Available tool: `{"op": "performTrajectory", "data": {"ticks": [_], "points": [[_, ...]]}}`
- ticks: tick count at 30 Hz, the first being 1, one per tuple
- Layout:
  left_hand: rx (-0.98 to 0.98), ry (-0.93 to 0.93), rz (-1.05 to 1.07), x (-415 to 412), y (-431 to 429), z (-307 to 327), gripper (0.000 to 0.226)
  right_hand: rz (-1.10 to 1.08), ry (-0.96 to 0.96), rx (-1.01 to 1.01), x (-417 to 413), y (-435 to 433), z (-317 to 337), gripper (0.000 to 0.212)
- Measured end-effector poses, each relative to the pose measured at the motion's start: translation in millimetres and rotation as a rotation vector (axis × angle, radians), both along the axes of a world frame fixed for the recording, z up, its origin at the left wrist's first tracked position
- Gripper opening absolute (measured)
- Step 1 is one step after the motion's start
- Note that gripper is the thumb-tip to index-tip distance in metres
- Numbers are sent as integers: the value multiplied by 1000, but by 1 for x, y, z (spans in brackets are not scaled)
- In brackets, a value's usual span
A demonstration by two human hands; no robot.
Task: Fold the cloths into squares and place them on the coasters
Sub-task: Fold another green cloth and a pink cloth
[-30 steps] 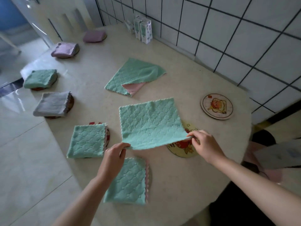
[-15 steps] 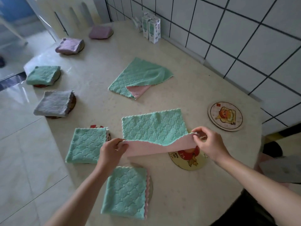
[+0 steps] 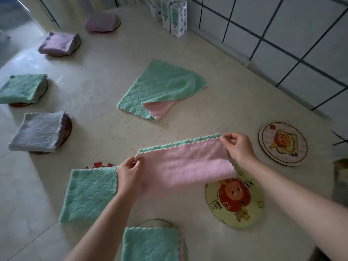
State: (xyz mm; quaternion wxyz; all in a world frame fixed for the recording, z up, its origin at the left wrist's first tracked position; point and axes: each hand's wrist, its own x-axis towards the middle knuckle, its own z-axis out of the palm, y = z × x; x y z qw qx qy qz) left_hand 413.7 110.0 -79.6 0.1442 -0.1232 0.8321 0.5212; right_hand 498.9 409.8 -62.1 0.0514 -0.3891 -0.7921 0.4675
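A green cloth with a pink underside [image 3: 185, 162] lies folded in half on the table, pink side up, its far edges lined up. My left hand [image 3: 129, 174] pinches its left corner and my right hand [image 3: 238, 147] pinches its right corner. A bare coaster with a red cartoon figure [image 3: 235, 200] lies just under the cloth's right end. A second bare coaster [image 3: 283, 144] sits to the right. Another green and pink cloth [image 3: 160, 89] lies unfolded further back.
Folded cloths rest on coasters: two green ones nearby [image 3: 88, 193] [image 3: 150, 243], a grey one [image 3: 39, 130], a green one [image 3: 22, 88] and two purple ones [image 3: 58, 43] [image 3: 100, 21] along the left edge. Cartons [image 3: 176, 16] stand by the tiled wall [image 3: 282, 31].
Both hands lifted the cloth's near edge and carried it over to the far edge, turning the pink side up. The view moved closer to the table.
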Motion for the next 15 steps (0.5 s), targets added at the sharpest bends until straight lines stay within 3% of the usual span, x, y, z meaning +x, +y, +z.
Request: {"op": "performTrajectory", "data": {"ticks": [7,15], "points": [[-87,95,-113,-17,-4,-10,36,5,-9,82,-7,3,-5,11],[-102,35,-79,-22,-2,-12,46,7,-117,133,-20,7,-8,21]]}}
